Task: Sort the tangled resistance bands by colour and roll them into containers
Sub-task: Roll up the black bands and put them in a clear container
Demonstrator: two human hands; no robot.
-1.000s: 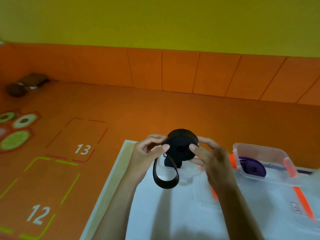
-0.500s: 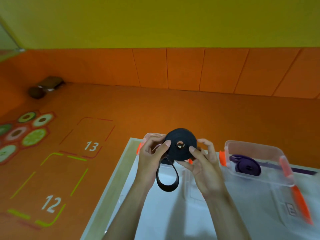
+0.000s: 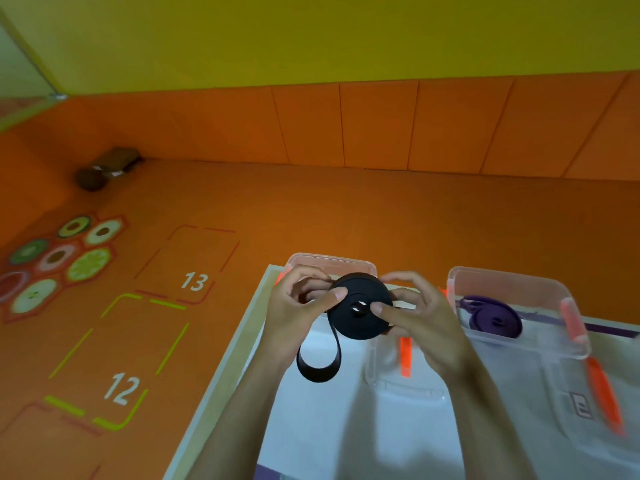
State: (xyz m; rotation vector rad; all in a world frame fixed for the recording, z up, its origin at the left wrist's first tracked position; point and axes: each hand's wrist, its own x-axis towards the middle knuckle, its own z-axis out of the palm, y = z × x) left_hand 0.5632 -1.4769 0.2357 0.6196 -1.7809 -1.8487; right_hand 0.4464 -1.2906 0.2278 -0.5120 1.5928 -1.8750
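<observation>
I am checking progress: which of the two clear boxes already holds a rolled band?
The box on the right, with the purple band coiled inside it. The left box shows no band in its visible part.

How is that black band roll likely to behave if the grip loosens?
Probably floppy: the free tail of the black band roll hangs in a limp loop. It may well unwind, since the left hand and right hand both pinch it. On edge, its round shape could let it roll; flat seems safer.
</observation>
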